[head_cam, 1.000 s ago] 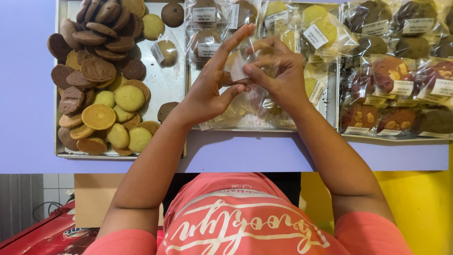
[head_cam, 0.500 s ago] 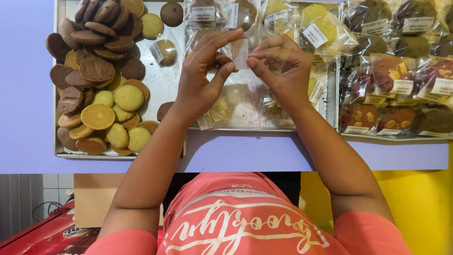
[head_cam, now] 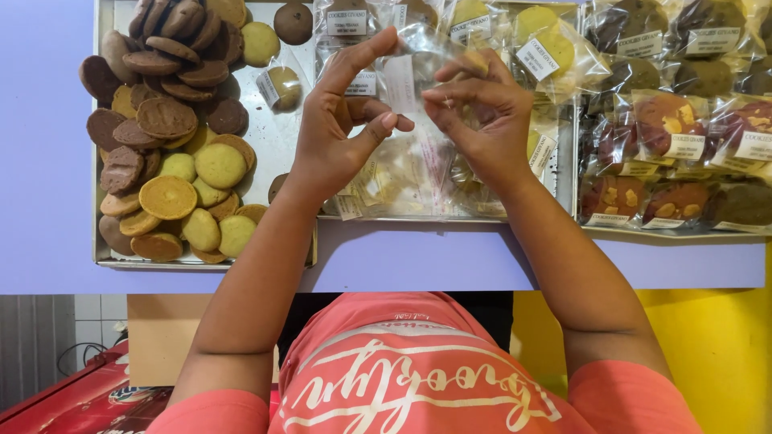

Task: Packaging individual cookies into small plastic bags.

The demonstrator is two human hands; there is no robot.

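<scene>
- A lilac table (head_cam: pixel 48 161) is bearing three trays side by side, and the person is leaning over its near edge.
- The left tray (head_cam: pixel 277 141) is holding a heap of loose cookies (head_cam: pixel 165 153), brown ones towards the far end and yellow ones nearer.
- The right tray (head_cam: pixel 643 233) is filling with wrapped cookies (head_cam: pixel 667 137), each bearing a white label.
- More wrapped yellow packs (head_cam: pixel 539 44) are lying in the middle tray, under and behind the hands.
- The left hand (head_cam: pixel 334 133) is pinching one side of a clear plastic bag (head_cam: pixel 406 68), thumb and forefinger closing on it, the other fingers spread.
- The right hand (head_cam: pixel 482 112) is gripping the bag's other side with its fingertips.
- The bag is being held up between both hands above the middle tray; I cannot tell whether a cookie is inside.
- Judging by this, the wrapping step is under way: the mouth is being worked, which calls for a steady pinch from both sides.
</scene>
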